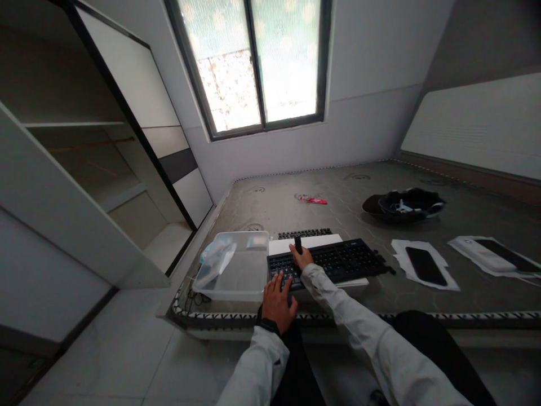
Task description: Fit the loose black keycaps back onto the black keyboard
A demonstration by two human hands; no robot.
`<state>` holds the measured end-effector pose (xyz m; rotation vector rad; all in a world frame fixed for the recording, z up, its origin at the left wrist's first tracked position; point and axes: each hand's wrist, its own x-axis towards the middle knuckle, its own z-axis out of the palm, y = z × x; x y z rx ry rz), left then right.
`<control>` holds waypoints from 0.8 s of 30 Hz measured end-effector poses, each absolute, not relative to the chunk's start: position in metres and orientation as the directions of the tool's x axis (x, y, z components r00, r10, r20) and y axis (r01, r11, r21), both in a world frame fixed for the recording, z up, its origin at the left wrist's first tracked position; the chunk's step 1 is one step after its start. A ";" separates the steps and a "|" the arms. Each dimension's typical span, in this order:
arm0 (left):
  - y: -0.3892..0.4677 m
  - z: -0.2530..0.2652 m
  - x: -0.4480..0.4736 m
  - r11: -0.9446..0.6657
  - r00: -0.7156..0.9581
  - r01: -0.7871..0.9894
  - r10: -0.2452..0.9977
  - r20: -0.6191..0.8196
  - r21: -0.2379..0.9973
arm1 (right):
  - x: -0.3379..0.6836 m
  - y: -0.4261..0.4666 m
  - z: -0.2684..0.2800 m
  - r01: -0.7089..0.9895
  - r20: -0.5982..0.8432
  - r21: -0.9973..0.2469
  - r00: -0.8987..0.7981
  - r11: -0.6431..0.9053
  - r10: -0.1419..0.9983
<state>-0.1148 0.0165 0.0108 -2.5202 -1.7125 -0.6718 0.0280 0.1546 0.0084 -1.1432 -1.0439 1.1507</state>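
Note:
A black computer keyboard (346,260) lies slantwise over a white box or board (325,241) on the mattress. My right hand (302,258) is closed round a short black stick-like tool (298,245), held upright over the left half of the keys; its lower end is hidden by the fingers. My left hand (279,301) rests with spread fingers on the keyboard's near left end. Behind the white piece, a strip of black keys (305,233) shows. Small black pieces (385,265) lie at the keyboard's right end.
Close on the left stands a clear plastic bin (245,282) with plastic bags inside. A red packet (313,200) lies farther back. To the right are a black cap (403,206) holding small items, a dark phone (426,266) on white paper, and another dark device (507,255).

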 end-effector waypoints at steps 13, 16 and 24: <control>0.020 0.015 -0.109 -0.456 0.395 0.876 0.866 0.307 0.156 | 0.024 0.149 0.014 0.185 0.143 -0.977 0.212 0.104 0.967; 0.025 0.015 -0.107 -0.472 0.418 0.869 0.860 0.292 0.149 | 0.025 0.149 0.012 0.211 0.158 -0.971 0.231 0.109 0.960; 0.032 0.015 -0.106 -0.483 0.434 0.859 0.863 0.259 0.168 | 0.023 0.148 0.004 0.293 0.234 -0.944 0.261 0.155 0.937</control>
